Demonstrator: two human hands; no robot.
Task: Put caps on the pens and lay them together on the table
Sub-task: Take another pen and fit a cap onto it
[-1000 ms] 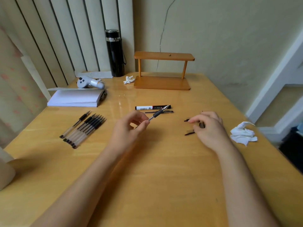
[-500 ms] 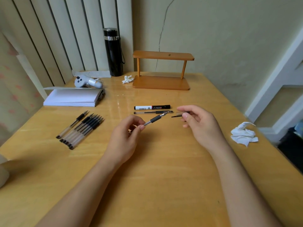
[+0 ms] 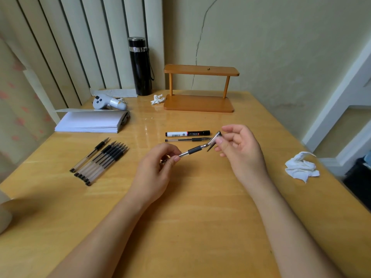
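Both our hands meet above the middle of the table [image 3: 200,227]. Our left hand [image 3: 154,167] pinches the clear barrel end of a pen [image 3: 192,151] between thumb and fingertips, tip aimed up and to the right. Our right hand [image 3: 241,149] grips a cap [image 3: 215,139] between thumb and forefinger, its mouth right at the pen's tip; we cannot tell whether the tip is inside. The pen has a clear barrel, a black ribbed grip and a metal point.

Beyond our hands lie another clear pen [image 3: 187,140] and a black-and-white marker [image 3: 187,133], side by side. To the left, a row of pens [image 3: 100,161] lies close together. Farther back stand a wooden shelf [image 3: 200,89], its two levels bare, and a closed black flask [image 3: 140,66].
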